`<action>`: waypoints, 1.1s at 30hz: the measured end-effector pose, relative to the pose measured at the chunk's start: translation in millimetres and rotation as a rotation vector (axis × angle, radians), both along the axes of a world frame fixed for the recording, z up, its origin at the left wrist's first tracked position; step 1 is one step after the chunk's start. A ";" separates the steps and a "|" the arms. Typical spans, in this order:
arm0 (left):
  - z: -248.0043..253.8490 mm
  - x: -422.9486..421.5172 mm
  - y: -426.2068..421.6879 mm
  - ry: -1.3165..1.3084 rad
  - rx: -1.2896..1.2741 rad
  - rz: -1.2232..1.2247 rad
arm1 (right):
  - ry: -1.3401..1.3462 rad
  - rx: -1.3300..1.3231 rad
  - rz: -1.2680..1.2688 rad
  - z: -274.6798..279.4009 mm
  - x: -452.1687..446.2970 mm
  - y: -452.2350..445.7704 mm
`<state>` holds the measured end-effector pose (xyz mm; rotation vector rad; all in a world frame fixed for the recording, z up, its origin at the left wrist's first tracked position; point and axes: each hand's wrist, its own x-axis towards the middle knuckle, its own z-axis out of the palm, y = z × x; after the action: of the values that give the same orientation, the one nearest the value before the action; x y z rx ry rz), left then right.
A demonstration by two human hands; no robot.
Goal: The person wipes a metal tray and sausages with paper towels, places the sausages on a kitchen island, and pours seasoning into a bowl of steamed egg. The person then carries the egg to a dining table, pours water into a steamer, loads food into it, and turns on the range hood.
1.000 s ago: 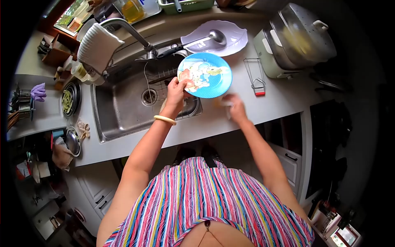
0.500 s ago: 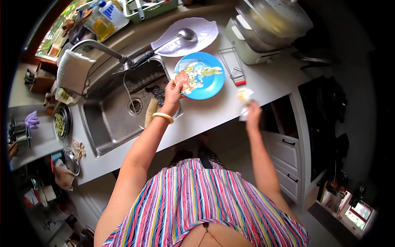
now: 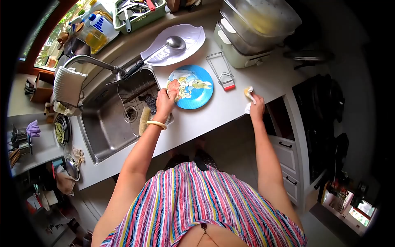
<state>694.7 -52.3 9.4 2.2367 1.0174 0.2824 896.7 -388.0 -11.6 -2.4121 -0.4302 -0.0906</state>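
Note:
My left hand (image 3: 165,103) pinches the left edge of a blue plate (image 3: 201,96) with a rabbit picture, which is on or just over the counter to the right of the sink. A crumpled white wrapper with something yellowish in it (image 3: 248,93) is gripped by my right hand (image 3: 257,108), over the counter's front edge. Behind the plate stands a wire tool with a red end (image 3: 228,87). A metal ladle (image 3: 175,42) rests on a pale purple leaf-shaped dish (image 3: 193,41).
The sink (image 3: 98,136) with its faucet (image 3: 92,60) and a loofah-like piece (image 3: 144,120) lies left. A steamer (image 3: 234,49) stands at the back right. The stove (image 3: 319,119) is far right. A green basket (image 3: 144,18) of utensils sits at the back.
The view has shifted right. The plate has come down toward the counter in my left hand. My right hand has moved right, away from the plate, with the wrapper.

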 end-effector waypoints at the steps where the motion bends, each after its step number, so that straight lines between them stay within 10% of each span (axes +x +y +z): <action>1: 8.7 5.4 -4.6 -0.042 0.191 -0.010 | 0.025 0.015 -0.001 6.1 -5.6 4.3; 3: 24.8 22.6 -21.1 -0.121 0.572 -0.035 | 0.045 0.038 -0.009 7.4 -6.3 5.7; 9: 50.6 139.3 -117.9 0.106 0.538 -0.779 | 0.057 0.087 0.005 5.2 -3.6 2.9; 18: 25.2 163.5 -137.8 0.027 0.429 -0.783 | -0.018 0.008 0.000 -15.0 -5.2 0.6; 33: 160.9 -250.9 -20.5 -0.302 0.319 -0.360 | 0.132 0.003 0.415 -6.1 -301.6 168.7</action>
<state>443.7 -72.8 170.3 2.5076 0.4217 0.6341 595.1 -219.3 -17.6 -2.2586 -0.8542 0.2486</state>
